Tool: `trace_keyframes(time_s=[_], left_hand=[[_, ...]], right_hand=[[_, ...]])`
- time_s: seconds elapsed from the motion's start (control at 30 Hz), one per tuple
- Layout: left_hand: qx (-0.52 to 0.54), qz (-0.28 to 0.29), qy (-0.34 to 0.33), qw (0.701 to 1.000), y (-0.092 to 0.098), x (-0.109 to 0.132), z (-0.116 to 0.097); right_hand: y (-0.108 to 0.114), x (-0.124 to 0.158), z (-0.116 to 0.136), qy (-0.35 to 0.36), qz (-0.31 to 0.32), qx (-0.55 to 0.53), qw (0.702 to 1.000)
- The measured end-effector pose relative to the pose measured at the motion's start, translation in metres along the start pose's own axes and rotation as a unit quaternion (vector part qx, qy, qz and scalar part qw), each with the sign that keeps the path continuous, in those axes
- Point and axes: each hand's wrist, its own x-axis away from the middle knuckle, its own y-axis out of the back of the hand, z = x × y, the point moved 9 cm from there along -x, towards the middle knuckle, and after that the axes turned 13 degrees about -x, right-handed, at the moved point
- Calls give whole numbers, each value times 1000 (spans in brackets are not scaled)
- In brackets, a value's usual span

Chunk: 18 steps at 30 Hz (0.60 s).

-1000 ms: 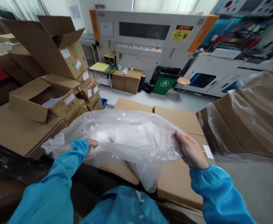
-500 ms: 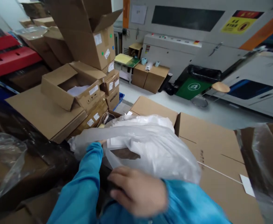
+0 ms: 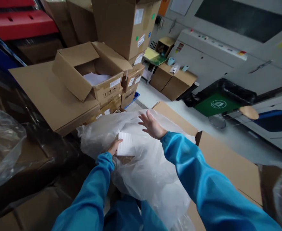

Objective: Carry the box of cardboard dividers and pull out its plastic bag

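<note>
Translucent plastic bag (image 3: 152,173) lies across a flattened cardboard sheet (image 3: 229,163) in front of the person, bunched and creased, its lower end hanging towards the blue smock. Inside it, showing through the film, sits a white ribbed rectangular piece (image 3: 125,144); whether anything more is in the bag cannot be made out.

Left hand (image 3: 114,147) is at the bag's left edge, fingers closed on the film beside the white piece; most of the hand is hidden by the blue cuff and plastic. Right hand (image 3: 151,125) rests flat on top of the bag, fingers spread, gripping nothing.

Beyond the bag, an open carton (image 3: 88,75) stands on a broad cardboard stack (image 3: 47,96), flaps up, with white sheet material visible inside. Behind it a taller labelled carton (image 3: 126,25) sits on smaller labelled boxes; its top is cut off by the frame. A second clear bag (image 3: 3,144) lies at far left over dark wrapped goods, contents indistinct.

On the floor near the machine, a green bin (image 3: 215,102) with a black liner stands just beside two closed brown boxes (image 3: 172,81), which carry small rolls too small to identify. At the lower right corner, another film-covered item is cut off and blurred.
</note>
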Motion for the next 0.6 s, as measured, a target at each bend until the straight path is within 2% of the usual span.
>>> trace_keyframes(time_s=[0.1,0.23,0.37,0.43,0.47,0.5,0.53,0.6], left_hand=[[-3,16,-10,1000,-15,0,-9],[-68,-19,-7,997,-19,9,-22],[-106,-25,-2,994,-21,16,-31],[-117,-22,-25,993,-23,17,-37],[-123,-22,-34,992,-23,18,-39],[-134,-25,-36,990,-23,19,-40],[-155,-32,-33,987,-23,20,-40],[-212,-50,-28,976,-22,22,-40]], right_hand=[[-7,-4,-21,-42,14,-18,999],[-14,-10,-52,-87,47,-58,993],[-14,-21,-73,-87,72,-62,992],[-19,-27,-83,-55,113,-2,992],[-21,-29,-88,-30,132,73,988],[-23,-31,-94,-4,146,180,973],[-24,-33,-103,14,156,309,938],[-18,-35,-123,13,165,534,829]])
